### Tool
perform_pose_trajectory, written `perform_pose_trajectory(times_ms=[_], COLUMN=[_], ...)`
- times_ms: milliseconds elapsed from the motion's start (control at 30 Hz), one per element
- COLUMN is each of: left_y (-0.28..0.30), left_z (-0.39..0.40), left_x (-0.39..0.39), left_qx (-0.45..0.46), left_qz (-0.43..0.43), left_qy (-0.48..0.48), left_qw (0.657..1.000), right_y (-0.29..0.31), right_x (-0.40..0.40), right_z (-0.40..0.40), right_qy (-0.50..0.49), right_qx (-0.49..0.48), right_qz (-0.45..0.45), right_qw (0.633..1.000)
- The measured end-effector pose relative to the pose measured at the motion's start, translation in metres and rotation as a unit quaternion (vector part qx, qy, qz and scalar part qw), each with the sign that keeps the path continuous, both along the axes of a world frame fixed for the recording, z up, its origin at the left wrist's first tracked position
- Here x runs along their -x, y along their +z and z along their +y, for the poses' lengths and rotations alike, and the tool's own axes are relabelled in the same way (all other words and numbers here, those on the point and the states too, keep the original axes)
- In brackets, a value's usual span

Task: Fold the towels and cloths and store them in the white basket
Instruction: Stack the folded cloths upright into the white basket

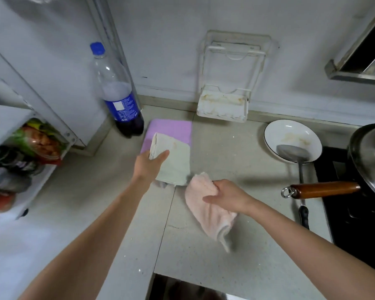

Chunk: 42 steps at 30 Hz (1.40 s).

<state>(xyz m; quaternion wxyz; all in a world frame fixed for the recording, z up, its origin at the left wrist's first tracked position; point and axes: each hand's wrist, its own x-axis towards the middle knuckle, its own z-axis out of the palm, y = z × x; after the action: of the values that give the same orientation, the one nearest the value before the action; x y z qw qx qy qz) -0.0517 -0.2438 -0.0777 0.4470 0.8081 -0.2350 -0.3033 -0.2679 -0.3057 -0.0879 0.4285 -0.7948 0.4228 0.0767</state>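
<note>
My left hand [148, 164] grips a folded cream cloth [173, 161] by its left edge, holding it over a folded purple cloth [171, 128] that lies on the counter. My right hand [227, 195] pinches a crumpled pink towel [206, 213] near its top, and the towel hangs and drags on the counter in front of the cream cloth. No white basket shows clearly in view.
A cola bottle [119, 98] stands behind the purple cloth at the left. A white wall rack [223, 107] hangs at the back. At the right are a white plate [292, 137] with a ladle [297, 154] and a lidded wok [370, 156] whose wooden handle [325, 189] points left. A shelf of packets [33, 146] is at far left.
</note>
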Motion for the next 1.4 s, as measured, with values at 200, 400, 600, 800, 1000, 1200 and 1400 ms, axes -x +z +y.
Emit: perform_pose_trajectory(times_ms=[200, 400, 600, 800, 1000, 1200, 1400], left_y=[0.032, 0.055, 0.060, 0.053, 0.044, 0.046, 0.072], left_z=[0.092, 0.223, 0.344, 0.458, 0.537, 0.574, 0.577], left_x=[-0.026, 0.010, 0.130, 0.291, 0.488, 0.733, 0.970], left_qx=[0.019, -0.014, -0.088, -0.116, -0.152, -0.160, -0.171], left_qz=[-0.047, -0.099, -0.115, -0.117, -0.093, -0.064, -0.056], left_qy=[0.132, 0.300, 0.463, 0.633, 0.779, 0.870, 0.924], left_qw=[0.990, 0.949, 0.875, 0.757, 0.600, 0.461, 0.336], right_y=[0.023, 0.041, 0.057, 0.074, 0.085, 0.100, 0.104], right_x=[-0.052, -0.104, -0.107, -0.044, 0.099, 0.298, 0.512], right_z=[0.009, 0.056, 0.179, 0.336, 0.469, 0.569, 0.644], right_qy=[0.023, 0.161, 0.368, 0.557, 0.703, 0.825, 0.882], right_qx=[0.004, 0.066, 0.047, 0.007, -0.036, -0.044, -0.074], right_qz=[-0.072, -0.104, -0.145, -0.166, -0.186, -0.200, -0.207], right_qw=[0.997, 0.979, 0.917, 0.814, 0.685, 0.528, 0.417])
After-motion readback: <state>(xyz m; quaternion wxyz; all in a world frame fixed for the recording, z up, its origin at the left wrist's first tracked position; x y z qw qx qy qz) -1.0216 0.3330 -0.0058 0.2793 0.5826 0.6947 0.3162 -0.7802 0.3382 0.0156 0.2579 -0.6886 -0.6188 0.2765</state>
